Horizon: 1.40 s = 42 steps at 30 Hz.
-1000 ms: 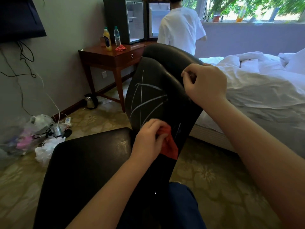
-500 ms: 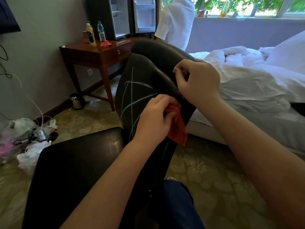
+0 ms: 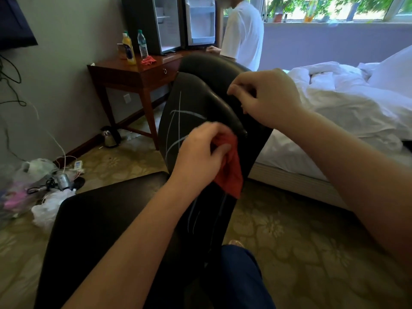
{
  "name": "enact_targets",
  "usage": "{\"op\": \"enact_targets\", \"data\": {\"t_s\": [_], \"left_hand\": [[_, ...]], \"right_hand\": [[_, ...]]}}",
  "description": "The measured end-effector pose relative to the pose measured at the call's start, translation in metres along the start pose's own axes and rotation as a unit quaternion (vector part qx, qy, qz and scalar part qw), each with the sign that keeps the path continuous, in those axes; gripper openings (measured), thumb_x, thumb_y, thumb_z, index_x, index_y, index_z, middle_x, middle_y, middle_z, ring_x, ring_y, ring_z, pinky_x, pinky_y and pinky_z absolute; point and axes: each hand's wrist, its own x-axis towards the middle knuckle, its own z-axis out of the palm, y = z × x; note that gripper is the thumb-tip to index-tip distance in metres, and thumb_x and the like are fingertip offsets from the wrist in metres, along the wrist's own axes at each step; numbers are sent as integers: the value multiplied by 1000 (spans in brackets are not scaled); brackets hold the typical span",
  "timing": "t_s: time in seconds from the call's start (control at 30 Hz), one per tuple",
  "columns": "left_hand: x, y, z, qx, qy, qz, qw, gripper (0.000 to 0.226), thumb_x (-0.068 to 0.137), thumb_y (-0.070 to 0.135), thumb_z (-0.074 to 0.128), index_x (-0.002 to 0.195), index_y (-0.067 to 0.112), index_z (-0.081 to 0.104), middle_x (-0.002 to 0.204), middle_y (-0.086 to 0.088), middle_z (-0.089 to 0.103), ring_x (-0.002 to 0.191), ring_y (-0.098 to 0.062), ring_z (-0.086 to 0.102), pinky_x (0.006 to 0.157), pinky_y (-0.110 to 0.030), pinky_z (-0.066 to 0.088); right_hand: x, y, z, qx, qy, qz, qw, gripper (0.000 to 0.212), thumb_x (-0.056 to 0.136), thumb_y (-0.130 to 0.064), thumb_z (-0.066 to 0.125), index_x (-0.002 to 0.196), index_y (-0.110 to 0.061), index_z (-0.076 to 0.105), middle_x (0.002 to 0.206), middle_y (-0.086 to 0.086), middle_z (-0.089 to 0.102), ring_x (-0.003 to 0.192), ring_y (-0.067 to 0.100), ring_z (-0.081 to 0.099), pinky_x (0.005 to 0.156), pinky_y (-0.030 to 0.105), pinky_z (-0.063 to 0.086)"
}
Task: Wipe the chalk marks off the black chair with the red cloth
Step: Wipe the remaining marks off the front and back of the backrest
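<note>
The black chair [image 3: 100, 219] stands in front of me, its backrest rising at centre. White chalk marks [image 3: 176, 121] cross the upper backrest, and fainter chalk lines [image 3: 194, 217] run lower down. My left hand [image 3: 200, 155] grips the bunched red cloth [image 3: 229, 170] and presses it against the backrest, just right of the upper marks. My right hand [image 3: 265, 97] holds the top edge of the backrest, fingers curled over it.
A wooden desk [image 3: 133, 74] with bottles and an open mini fridge [image 3: 169, 23] stands at the back left. A person in a white shirt [image 3: 243, 30] stands by it. A bed with white bedding [image 3: 345, 112] is on the right. Bags and cables [image 3: 38, 181] litter the floor at left.
My left hand has carried the red cloth up the backrest, from the lower part to the upper chalk marks. My right hand stays on the chair's top edge.
</note>
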Motion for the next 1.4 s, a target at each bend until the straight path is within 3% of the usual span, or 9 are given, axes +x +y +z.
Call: {"op": "enact_targets", "data": {"t_s": [0.1, 0.23, 0.57, 0.8, 0.9, 1.1, 1.2, 1.27, 1.4], "left_hand": [[17, 18, 12, -13, 27, 42, 999, 19, 85, 7, 69, 103, 13, 67, 101, 8, 63, 97, -9, 60, 90, -28, 49], [8, 4, 36, 35, 64, 65, 995, 24, 87, 15, 64, 110, 15, 66, 108, 5, 66, 103, -16, 61, 90, -46, 51], [-59, -48, 19, 111, -2, -26, 994, 31, 84, 4, 69, 103, 28, 64, 103, 18, 63, 97, -11, 61, 93, -51, 47], [3, 12, 15, 44, 44, 54, 997, 19, 85, 8, 70, 104, 15, 68, 103, 5, 65, 100, -12, 61, 90, -34, 51], [9, 13, 26, 36, 59, 53, 996, 21, 87, 8, 68, 106, 14, 69, 105, 4, 66, 101, -10, 60, 91, -29, 50], [-54, -42, 27, 122, 26, 19, 992, 26, 88, 4, 65, 108, 19, 69, 110, 7, 67, 100, -12, 62, 89, -43, 52], [-76, -62, 14, 146, -27, -44, 988, 24, 87, 6, 68, 103, 23, 71, 104, 11, 68, 95, -12, 63, 87, -44, 53], [-73, -60, 5, 150, -44, -44, 987, 22, 86, 6, 68, 100, 23, 72, 101, 10, 68, 94, -12, 64, 86, -43, 53], [-37, -16, -1, 86, 4, 6, 996, 23, 85, 12, 71, 106, 21, 69, 104, 10, 66, 98, -2, 60, 90, -23, 51]], "right_hand": [[-2, 3, 5, 56, 23, 1, 998, 22, 95, -30, 54, 98, -23, 76, 64, -14, 54, 74, 19, 65, 78, 36, 52], [-6, 9, 9, 55, 37, 12, 998, 22, 96, -31, 55, 97, -23, 75, 62, -16, 52, 72, 19, 65, 78, 35, 52], [-2, 5, 9, 73, 39, 37, 996, 20, 96, -30, 56, 97, -25, 76, 63, -13, 55, 71, 20, 66, 80, 37, 54], [-5, 0, 9, 71, 50, 35, 996, 21, 94, -31, 56, 95, -24, 76, 60, -12, 54, 71, 21, 65, 76, 37, 52], [-6, 2, 8, 67, 47, 34, 996, 21, 95, -30, 56, 95, -24, 76, 56, -17, 49, 69, 18, 64, 75, 34, 52], [-6, 6, 8, 69, 48, 33, 996, 20, 95, -29, 57, 95, -23, 76, 61, -16, 51, 72, 21, 66, 79, 35, 52], [-4, 6, 9, 68, 47, 36, 996, 21, 96, -29, 56, 95, -24, 76, 59, -16, 50, 73, 21, 65, 80, 37, 52], [-3, 4, 10, 69, 44, 41, 996, 21, 96, -29, 56, 95, -24, 76, 55, -18, 48, 72, 21, 65, 79, 38, 53], [-5, 1, 11, 70, 45, 39, 996, 20, 95, -29, 56, 94, -24, 76, 53, -19, 46, 71, 21, 64, 76, 35, 51]]}}
